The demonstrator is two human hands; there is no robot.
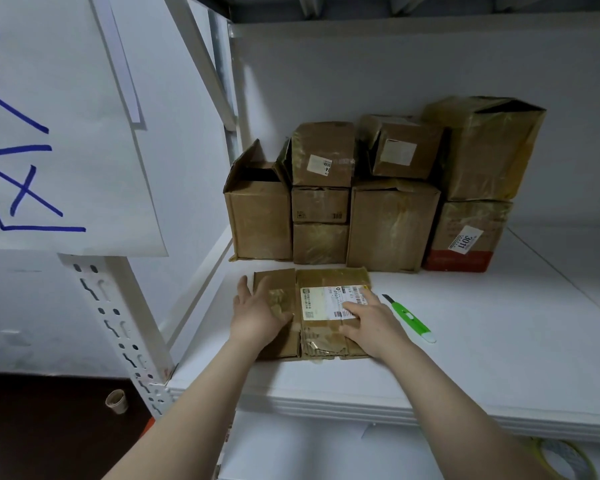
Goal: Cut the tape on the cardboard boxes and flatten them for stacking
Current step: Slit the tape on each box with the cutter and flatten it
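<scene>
A flattened cardboard box [321, 337] with a white shipping label lies on the white shelf [482, 341] near its front edge. My left hand [257, 311] rests flat on its left part, fingers spread. My right hand [369, 322] presses on its right part, fingers over the label. A green utility knife [411, 318] lies on the shelf just right of my right hand, untouched. Behind the flat box stand several taped cardboard boxes [392, 225], stacked in two layers against the back wall; the leftmost box [258, 216] has its top flaps open.
A white slotted shelf post [118, 320] rises at the left, with a large paper sheet with blue marks [49, 133] hanging on it. A paper cup [116, 401] sits on the dark floor. A tape roll [565, 459] shows at the bottom right.
</scene>
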